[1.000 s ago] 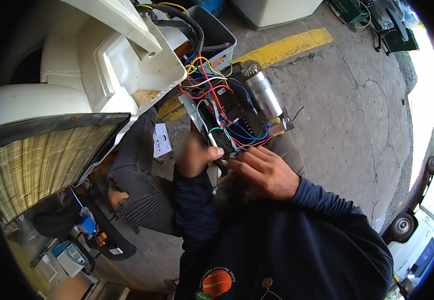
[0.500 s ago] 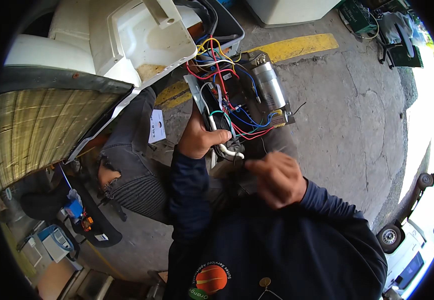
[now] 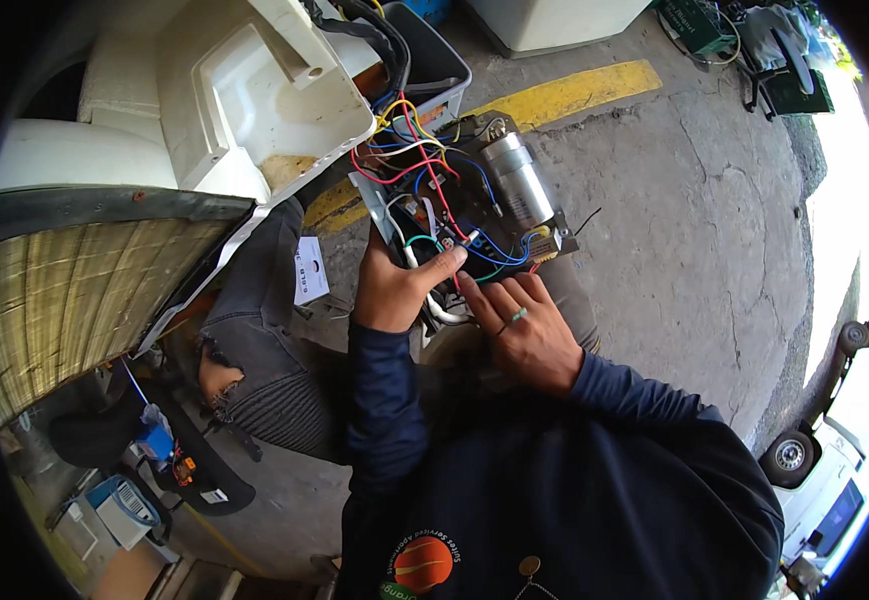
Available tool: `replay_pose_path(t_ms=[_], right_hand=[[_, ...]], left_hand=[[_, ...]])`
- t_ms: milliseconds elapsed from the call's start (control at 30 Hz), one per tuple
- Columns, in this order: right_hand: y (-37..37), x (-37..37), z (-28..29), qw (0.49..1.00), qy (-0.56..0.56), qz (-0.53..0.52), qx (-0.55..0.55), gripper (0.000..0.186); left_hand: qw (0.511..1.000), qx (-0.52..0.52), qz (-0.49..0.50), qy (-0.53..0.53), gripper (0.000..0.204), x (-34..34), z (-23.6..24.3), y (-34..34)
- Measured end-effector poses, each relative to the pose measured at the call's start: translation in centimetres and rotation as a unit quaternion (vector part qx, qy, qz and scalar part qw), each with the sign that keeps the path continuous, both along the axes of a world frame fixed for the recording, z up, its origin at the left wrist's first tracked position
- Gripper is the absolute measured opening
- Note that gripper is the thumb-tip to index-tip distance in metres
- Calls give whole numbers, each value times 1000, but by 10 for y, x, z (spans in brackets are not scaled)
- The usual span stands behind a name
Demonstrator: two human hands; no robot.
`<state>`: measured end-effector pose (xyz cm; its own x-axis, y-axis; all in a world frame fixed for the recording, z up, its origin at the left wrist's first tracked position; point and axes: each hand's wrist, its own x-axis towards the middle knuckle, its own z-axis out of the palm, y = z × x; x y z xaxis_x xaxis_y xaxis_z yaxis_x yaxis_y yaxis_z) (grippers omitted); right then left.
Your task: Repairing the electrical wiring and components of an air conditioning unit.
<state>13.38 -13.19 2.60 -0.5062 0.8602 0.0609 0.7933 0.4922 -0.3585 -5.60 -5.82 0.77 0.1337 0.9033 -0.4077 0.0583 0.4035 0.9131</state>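
Observation:
An electrical control box [image 3: 454, 195], a dark open tray with a metal side plate and tangled red, blue, yellow, green and white wires, is held over my lap. A silver cylindrical capacitor [image 3: 517, 180] is mounted along its right side. My left hand [image 3: 397, 285] is closed round the box's near left side, thumb over the wires at the top. A thick white cable [image 3: 413, 252] bends down past that thumb. Close beside it, my right hand [image 3: 526, 325], wearing a green ring, has its fingers bent in at the box's near edge among the red wires [image 3: 534, 267]. Its fingertips are partly hidden.
A white plastic housing [image 3: 254, 110] with a finned coil panel [image 3: 94, 300] stands at the left. Behind the box is a grey bin [image 3: 444, 80]. A white printed card [image 3: 309, 272] lies by my knee. Tools rest on a black seat [image 3: 199, 465] at lower left.
My right hand has moved up and left from near my chest to the box's wires. The left thumb has shifted up over the wires. The box sits slightly further left in view.

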Motion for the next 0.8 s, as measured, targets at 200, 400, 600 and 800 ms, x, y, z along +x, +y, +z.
replay_pose_path(t_ms=[200, 400, 600, 800], right_hand=[[21, -11, -6, 990, 119, -47, 58, 60], [42, -28, 4, 984, 119, -133, 12, 59], [62, -17, 1, 987, 134, -74, 52, 54], [68, -2, 3, 996, 61, 31, 64, 51]], left_hand=[[996, 1, -18, 90, 68, -1, 8, 1], [999, 35, 32, 18, 69, 7, 2, -4], [980, 62, 124, -144, 67, 21, 10, 4], [987, 0, 145, -67, 64, 30, 34, 22]])
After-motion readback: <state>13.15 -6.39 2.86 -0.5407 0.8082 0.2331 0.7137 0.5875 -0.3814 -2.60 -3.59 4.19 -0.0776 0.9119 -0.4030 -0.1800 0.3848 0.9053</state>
